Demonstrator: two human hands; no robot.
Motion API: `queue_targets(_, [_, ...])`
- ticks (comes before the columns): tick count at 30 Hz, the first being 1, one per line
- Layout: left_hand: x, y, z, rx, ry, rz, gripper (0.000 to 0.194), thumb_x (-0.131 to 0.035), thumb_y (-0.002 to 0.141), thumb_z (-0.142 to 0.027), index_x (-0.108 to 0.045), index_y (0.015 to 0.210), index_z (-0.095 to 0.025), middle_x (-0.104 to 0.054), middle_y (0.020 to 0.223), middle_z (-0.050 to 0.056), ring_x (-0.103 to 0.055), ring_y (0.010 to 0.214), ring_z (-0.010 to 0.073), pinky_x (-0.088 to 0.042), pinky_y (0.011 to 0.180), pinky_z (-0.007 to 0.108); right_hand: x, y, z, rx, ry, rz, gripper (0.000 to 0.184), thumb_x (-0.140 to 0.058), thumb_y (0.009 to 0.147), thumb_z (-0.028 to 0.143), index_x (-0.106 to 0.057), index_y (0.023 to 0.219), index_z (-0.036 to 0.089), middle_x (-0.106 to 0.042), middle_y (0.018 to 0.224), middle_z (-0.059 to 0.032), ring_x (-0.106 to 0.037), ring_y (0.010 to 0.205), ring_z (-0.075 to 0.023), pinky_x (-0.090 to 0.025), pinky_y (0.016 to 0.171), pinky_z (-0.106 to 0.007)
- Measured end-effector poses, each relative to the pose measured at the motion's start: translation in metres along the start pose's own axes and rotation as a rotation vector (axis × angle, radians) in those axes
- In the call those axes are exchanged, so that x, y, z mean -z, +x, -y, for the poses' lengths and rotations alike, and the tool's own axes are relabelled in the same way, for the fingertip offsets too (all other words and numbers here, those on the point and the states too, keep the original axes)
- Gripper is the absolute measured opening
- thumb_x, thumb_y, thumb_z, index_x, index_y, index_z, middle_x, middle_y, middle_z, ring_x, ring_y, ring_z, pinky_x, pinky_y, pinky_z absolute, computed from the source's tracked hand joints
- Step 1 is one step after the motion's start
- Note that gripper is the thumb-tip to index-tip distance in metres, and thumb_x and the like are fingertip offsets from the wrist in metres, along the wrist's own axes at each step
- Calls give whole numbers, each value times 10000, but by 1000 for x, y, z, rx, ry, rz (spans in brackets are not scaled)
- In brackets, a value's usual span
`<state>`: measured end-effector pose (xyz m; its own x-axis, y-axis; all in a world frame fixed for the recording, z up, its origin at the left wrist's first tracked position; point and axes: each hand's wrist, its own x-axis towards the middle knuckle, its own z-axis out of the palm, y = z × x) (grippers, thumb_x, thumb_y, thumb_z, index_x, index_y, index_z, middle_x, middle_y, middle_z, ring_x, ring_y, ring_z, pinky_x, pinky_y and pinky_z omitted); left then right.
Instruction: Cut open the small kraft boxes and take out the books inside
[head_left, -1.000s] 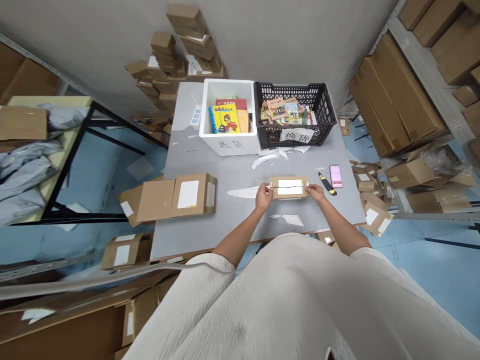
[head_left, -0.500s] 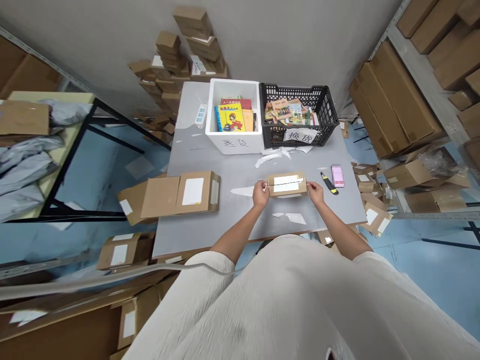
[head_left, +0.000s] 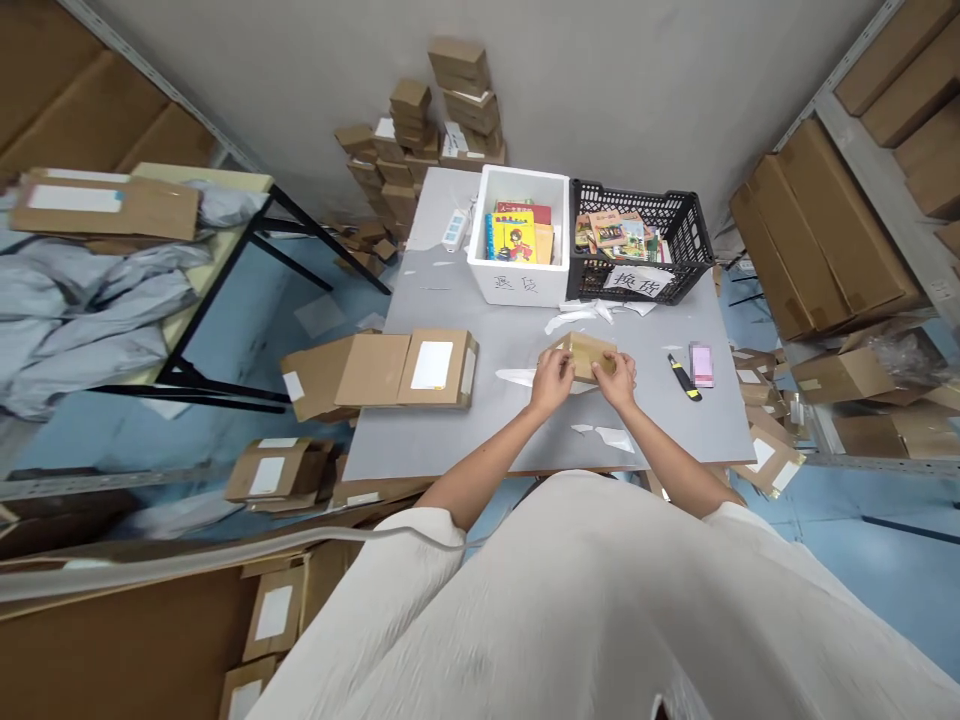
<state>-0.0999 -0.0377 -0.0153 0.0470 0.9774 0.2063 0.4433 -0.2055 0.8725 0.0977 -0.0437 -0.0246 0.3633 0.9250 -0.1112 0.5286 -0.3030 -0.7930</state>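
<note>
Two-handed, this: left hand (head_left: 553, 382) and right hand (head_left: 618, 380) gripped the small brown cardboard box (head_left: 588, 350) mid-way across the grey rectangular table (head_left: 517, 435), seemingly steadying it; the black-and-yellow slim cutter (head_left: 685, 380) lay right, presumably handy.

One white foam box (head_left: 516, 290) containing books (head_left: 514, 240); one black lattice crate (head_left: 589, 280) alongside, with handwritten paper sign (head_left: 638, 281); one phone (head_left: 702, 366), screen pink; stacked cartons (head_left: 409, 150) by the wall; grey bags (head_left: 112, 300), leftward.

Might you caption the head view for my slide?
Left hand and right hand hold a cardboard box at a table.
</note>
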Motion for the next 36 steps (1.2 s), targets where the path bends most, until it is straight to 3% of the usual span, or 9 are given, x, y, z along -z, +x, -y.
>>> queue_targets(5, [27,-3,26,59,-54,-58,247,-601,1035,-202,-731,1237,-257,-704,1255,100,-733,1102,247,-625,1038,431,-10,-6,9,125,99,98,559,-697,899,467,-695,1418,261,-699,1485,-141,-649,1339,-333,-532,1197,-523])
queue_targets(9, [24,-6,26,106,-90,-82,238,-611,1018,-183,-737,1205,-259,-707,1242,94,-736,1089,240,-639,1012,422,-11,-6,11,164,117,74,580,-661,887,412,-680,1443,249,-725,1497,-132,-670,1346,-325,-533,1219,-523])
queue_targets(13, [5,-5,15,113,-120,-55,229,-626,1010,-181,-744,1192,-254,-710,1241,90,-741,1082,233,-639,1018,425,10,2,3,158,127,30,627,-678,859,403,-665,1463,234,-734,1506,-137,-690,1340,-329,-541,1222,-525])
queue_targets(21, [-60,8,-17,115,-164,113,285,-612,988,-159,-762,1219,-231,-725,1269,103,-760,1031,222,-650,1028,437,85,19,-24,130,54,-55,609,-658,881,427,-693,1450,214,-736,1501,-161,-684,1352,-351,-529,1231,-556])
queue_targets(26, [-87,6,-29,64,-56,180,376,-621,941,-118,-774,1261,-242,-710,1317,130,-709,1270,306,-610,1126,510,114,19,-39,107,26,-53,636,-659,893,416,-669,1498,220,-731,1509,-156,-708,1300,-342,-553,1192,-545])
queue_targets(30, [-90,2,-46,-63,126,178,383,-662,949,-119,-765,1292,-256,-663,1468,151,-597,1451,380,-531,1192,574,111,14,-39,134,109,-16,609,-604,978,507,-654,1510,214,-717,1525,-171,-715,1297,-341,-588,1133,-513])
queue_targets(33, [-89,1,-59,-151,102,254,364,-651,1017,-177,-714,1366,-263,-699,1408,127,-658,1349,331,-543,1147,501,97,13,-31,190,216,46,608,-533,1041,608,-657,1501,231,-716,1532,-163,-707,1328,-328,-583,1143,-501])
queue_targets(36, [-84,2,-62,-92,143,204,372,-733,1029,-333,-677,1388,-251,-708,1364,135,-676,1284,352,-546,1106,500,80,16,-26,206,307,159,628,-577,1023,666,-670,1481,247,-719,1526,-148,-718,1310,-308,-584,1148,-481])
